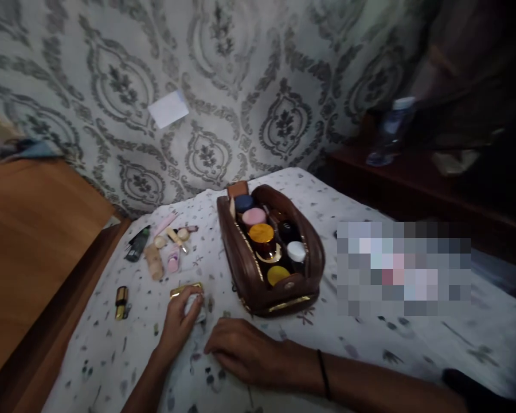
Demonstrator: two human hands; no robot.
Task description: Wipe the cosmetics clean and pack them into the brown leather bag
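Note:
My left hand [184,315] is closed over a small gold-and-white container [187,288] lying on the patterned sheet; its fingers cover much of it, so the kind is unclear. To its right rests my right hand [245,351], fingers together and curled down, with nothing visible in them. Beyond the hands stands a brown toiletry bag [249,269], unzipped. Inside it are an amber jar with a gold lid [261,233], a pink lid [254,216], a blue lid [243,202], a white-capped bottle [297,251] and a yellow lid [278,276].
Left of the bag lie a beige tube [154,263], a small pink bottle [173,261], a dark packet [137,244] and other cosmetics. A black-and-gold lipstick [121,302] lies nearer. A plastic bottle [389,132] stands on the dark furniture at right. One patch of bed is blurred.

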